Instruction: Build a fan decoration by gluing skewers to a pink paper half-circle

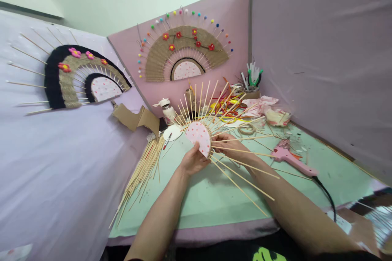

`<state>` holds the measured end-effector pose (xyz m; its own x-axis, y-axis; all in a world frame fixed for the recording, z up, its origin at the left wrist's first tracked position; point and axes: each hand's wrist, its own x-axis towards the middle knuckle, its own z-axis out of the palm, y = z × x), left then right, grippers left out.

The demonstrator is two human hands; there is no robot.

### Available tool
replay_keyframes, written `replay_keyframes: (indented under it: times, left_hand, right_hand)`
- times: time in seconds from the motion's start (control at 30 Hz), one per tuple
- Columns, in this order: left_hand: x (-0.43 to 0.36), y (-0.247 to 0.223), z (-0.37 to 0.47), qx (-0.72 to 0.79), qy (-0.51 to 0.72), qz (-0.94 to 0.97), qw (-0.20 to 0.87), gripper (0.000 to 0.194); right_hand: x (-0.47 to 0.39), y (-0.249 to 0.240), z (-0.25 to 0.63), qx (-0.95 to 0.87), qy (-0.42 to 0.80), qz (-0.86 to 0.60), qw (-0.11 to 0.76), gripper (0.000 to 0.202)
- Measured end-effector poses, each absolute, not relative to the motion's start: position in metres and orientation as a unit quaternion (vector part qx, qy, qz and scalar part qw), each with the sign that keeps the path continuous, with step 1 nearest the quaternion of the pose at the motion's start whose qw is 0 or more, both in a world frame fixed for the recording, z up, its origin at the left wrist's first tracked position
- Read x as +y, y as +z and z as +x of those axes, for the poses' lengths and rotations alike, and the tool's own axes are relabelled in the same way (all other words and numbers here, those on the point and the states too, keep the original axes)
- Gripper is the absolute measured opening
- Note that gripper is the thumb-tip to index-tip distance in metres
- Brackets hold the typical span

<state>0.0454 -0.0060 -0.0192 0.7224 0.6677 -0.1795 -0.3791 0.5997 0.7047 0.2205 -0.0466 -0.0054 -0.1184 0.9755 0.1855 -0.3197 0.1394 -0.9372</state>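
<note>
Above the green table I hold a fan frame (198,133), a half disc in pink dotted cloth with thin wooden sticks radiating from its curved edge. My left hand (194,160) grips the half disc near its lower end, thumb on the dotted face and fingers behind. At the curved rim, my right hand (228,147) reaches in behind the sticks with its fingers bent. The sticks partly cover those fingers, so whether they pinch twine or only the rim is hidden. The sticks spread up and to the right, several crossing in front of my right forearm.
Loose sticks (141,171) lie at the left. A pink glue gun (294,162) with a black cord rests at the right. Behind are a twine coil (246,129), coloured pipe cleaners (229,108), a white bottle (168,110) and bent cardboard (136,119). Finished fans (186,34) hang on the partitions.
</note>
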Motion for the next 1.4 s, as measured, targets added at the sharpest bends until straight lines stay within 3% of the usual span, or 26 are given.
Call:
replay_keyframes:
  times: [0.43,0.7,0.87,1.13,1.4]
  left_hand:
    - [-0.005,-0.006,0.048,0.171,0.365,0.320,0.858,0.035]
    - [0.002,0.001,0.043,0.203,0.428,0.304,0.827,0.035]
    - [0.001,0.005,0.043,0.220,0.438,0.293,0.821,0.036]
    - [0.000,0.008,0.043,0.218,0.445,0.293,0.818,0.039]
    - [0.001,0.004,0.041,0.220,0.427,0.294,0.826,0.038]
  right_hand:
    - [-0.050,-0.003,0.209,-0.514,0.511,-0.371,0.580,0.020]
    - [-0.051,-0.015,0.198,-0.607,0.406,-0.421,0.538,0.041]
    - [-0.051,-0.020,0.198,-0.643,0.333,-0.442,0.529,0.042]
    - [-0.057,-0.016,0.192,-0.688,0.420,-0.393,0.442,0.015]
    - [-0.055,-0.018,0.191,-0.703,0.400,-0.422,0.411,0.023]
